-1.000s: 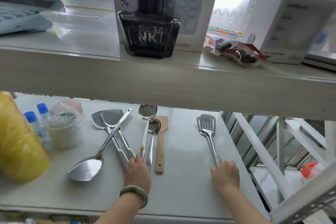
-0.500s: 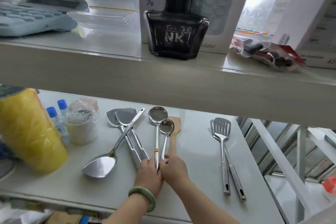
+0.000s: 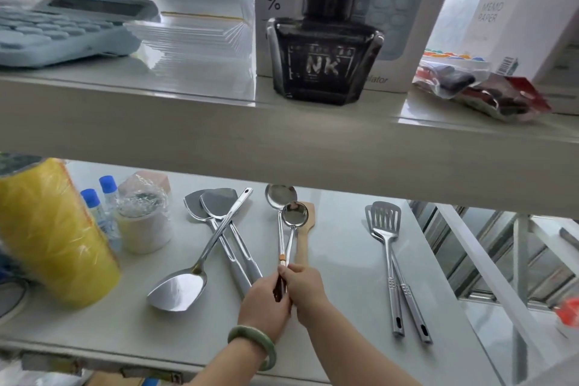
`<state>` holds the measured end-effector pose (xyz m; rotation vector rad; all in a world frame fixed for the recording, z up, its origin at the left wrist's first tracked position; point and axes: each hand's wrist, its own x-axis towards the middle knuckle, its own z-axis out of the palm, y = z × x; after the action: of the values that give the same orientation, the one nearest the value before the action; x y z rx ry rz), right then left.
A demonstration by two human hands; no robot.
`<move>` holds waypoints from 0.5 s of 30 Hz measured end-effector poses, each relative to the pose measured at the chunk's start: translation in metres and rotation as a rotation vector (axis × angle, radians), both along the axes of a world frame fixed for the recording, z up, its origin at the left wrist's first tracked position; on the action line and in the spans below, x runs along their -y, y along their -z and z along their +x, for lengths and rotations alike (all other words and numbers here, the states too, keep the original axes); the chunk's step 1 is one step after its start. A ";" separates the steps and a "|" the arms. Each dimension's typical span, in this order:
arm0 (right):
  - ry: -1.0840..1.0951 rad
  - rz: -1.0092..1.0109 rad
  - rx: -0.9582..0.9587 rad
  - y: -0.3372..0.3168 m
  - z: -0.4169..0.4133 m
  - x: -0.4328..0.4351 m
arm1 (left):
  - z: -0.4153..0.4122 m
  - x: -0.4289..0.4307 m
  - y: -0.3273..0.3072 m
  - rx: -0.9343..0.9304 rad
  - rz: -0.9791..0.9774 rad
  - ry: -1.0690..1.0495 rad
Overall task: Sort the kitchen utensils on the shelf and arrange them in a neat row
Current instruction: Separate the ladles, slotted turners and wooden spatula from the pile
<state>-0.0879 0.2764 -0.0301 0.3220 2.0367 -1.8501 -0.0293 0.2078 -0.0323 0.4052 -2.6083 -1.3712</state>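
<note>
On the lower shelf (image 3: pixel 344 316) lie steel utensils. Two slotted turners (image 3: pixel 386 222) rest side by side at the right. In the middle, a large ladle (image 3: pixel 279 196), a smaller ladle (image 3: pixel 294 215) and a wooden spatula (image 3: pixel 305 235) lie close together. My left hand (image 3: pixel 264 299) and my right hand (image 3: pixel 305 287) meet at the ladles' handles, fingers closed around the dark handle end. To the left, two solid turners (image 3: pixel 216 202) lie under a third turner (image 3: pixel 178 290) crossed the other way.
A yellow roll (image 3: pixel 47 229), two blue-capped tubes (image 3: pixel 94 200) and a wrapped white cup (image 3: pixel 142 222) stand at the shelf's left. The upper shelf's edge (image 3: pixel 282 147) overhangs the utensil heads; it carries an ink bottle (image 3: pixel 322 50), a calculator (image 3: pixel 62 28) and boxes. Window bars are at the right.
My right hand left the slotted turners at the right and came over to the ladle handles beside my left hand. The slotted turners now lie free. The view shifted left and closer.
</note>
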 end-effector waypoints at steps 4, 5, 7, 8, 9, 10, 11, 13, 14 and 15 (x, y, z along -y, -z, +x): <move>0.083 -0.131 -0.034 -0.005 -0.003 -0.014 | 0.001 -0.016 -0.004 -0.069 0.071 -0.016; 0.092 -0.136 -0.056 -0.008 -0.004 -0.020 | 0.000 -0.021 -0.006 -0.087 0.054 -0.011; 0.103 -0.116 -0.100 -0.011 -0.006 -0.035 | -0.004 -0.035 -0.011 -0.105 0.080 0.026; 0.114 -0.102 -0.113 -0.013 -0.008 -0.043 | -0.007 -0.042 -0.013 -0.094 0.119 0.053; 0.130 -0.088 -0.122 -0.014 -0.008 -0.053 | -0.010 -0.051 -0.013 -0.075 0.147 0.083; 0.145 -0.065 -0.123 -0.015 -0.009 -0.063 | -0.013 -0.059 -0.013 -0.061 0.165 0.115; 0.161 -0.042 -0.122 -0.015 -0.010 -0.074 | -0.016 -0.067 -0.011 -0.043 0.172 0.139; 0.185 -0.003 -0.122 -0.013 -0.013 -0.094 | -0.022 -0.084 -0.007 -0.017 0.160 0.162; 0.185 0.022 -0.122 -0.011 -0.014 -0.105 | -0.024 -0.093 -0.004 -0.012 0.157 0.170; 0.179 0.049 -0.120 -0.010 -0.015 -0.114 | -0.026 -0.102 -0.002 -0.005 0.160 0.181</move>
<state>-0.1029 0.3908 -0.0200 0.4280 2.2003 -1.9695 -0.0551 0.3095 -0.0301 0.1892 -2.5941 -1.6425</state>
